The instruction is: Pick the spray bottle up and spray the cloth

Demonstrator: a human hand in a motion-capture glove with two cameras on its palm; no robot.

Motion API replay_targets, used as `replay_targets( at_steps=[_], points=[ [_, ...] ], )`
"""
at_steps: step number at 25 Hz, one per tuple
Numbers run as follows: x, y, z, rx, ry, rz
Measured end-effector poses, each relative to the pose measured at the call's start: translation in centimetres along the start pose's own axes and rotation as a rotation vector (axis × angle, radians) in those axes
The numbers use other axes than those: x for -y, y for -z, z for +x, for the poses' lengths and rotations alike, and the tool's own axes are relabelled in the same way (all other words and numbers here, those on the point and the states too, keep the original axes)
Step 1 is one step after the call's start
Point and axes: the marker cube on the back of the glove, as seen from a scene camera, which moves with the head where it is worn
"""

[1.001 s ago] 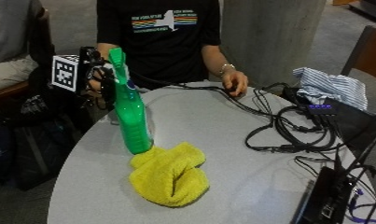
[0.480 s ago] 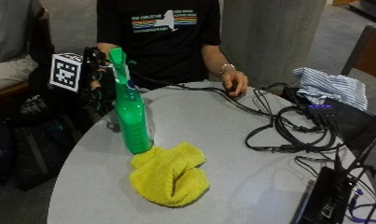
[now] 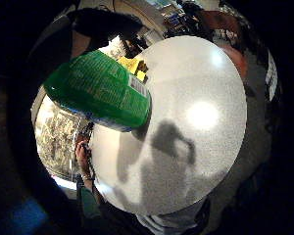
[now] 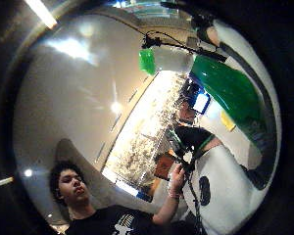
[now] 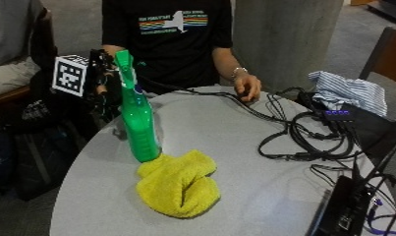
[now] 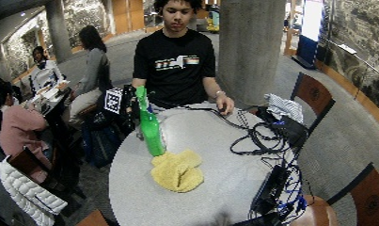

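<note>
1. You are sitting at a round grey table (image 5: 263, 196), and a green spray bottle (image 5: 140, 132) is standing upright near its edge on your right-hand side, its long axis vertical and its spray head at the top.
2. Your gloved right hand (image 5: 100, 78) is sitting at the bottle's neck and spray head, on the side away from the table's middle. The bottle is hiding your fingers, so whether they are wrapping the neck cannot be told.
3. In the little-finger palm view the bottle's green body (image 3: 100, 90) is filling the space close to your palm.
4. A crumpled yellow cloth (image 5: 179, 183) is lying on the table, touching the bottle's base and spreading away from you toward the camera.
5. Your bare left hand (image 5: 248, 88) is resting on the table's far edge, well apart from the bottle.
6. Judging from this, the nozzle will need to be pointing down toward the cloth below it.
</note>
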Motion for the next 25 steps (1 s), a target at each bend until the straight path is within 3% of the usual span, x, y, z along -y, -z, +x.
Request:
replay_targets(
  at_steps=[25],
  points=[
    [7.1,-5.5,1.3,-0.017,-0.101,-0.054]
  ],
)
